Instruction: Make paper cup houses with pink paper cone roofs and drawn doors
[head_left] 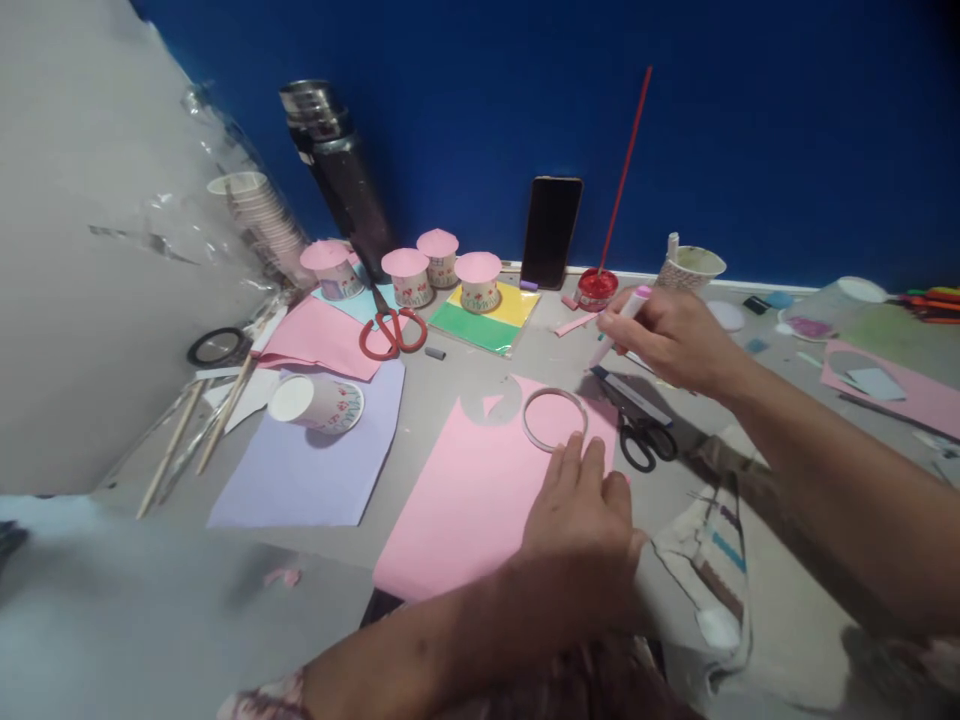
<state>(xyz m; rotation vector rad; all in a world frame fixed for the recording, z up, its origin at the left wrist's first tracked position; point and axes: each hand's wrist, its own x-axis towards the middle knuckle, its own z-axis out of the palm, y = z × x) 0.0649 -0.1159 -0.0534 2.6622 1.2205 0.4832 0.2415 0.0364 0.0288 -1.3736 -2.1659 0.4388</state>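
Note:
My left hand [581,500] lies flat with fingers stretched out on a sheet of pink paper [457,500]. Its fingertips reach the lower edge of a thin ring [526,428] resting on the sheet. A rounded notch is cut from the paper's far edge, left of the ring. My right hand [664,335] grips a marker [621,325] with a pink end, raised beyond the ring with its tip pointing down. Black-handled scissors [637,445] lie beside the paper, below my right hand.
Behind stand several decorated paper cups with pink tops [478,285], red-handled scissors [391,335], a phone [553,232], a thermos [345,180] and a red tin [598,288] holding a tall red stick. A decorated cup [315,403] lies on purple paper [300,480]. A cloth pouch [787,570] sits right.

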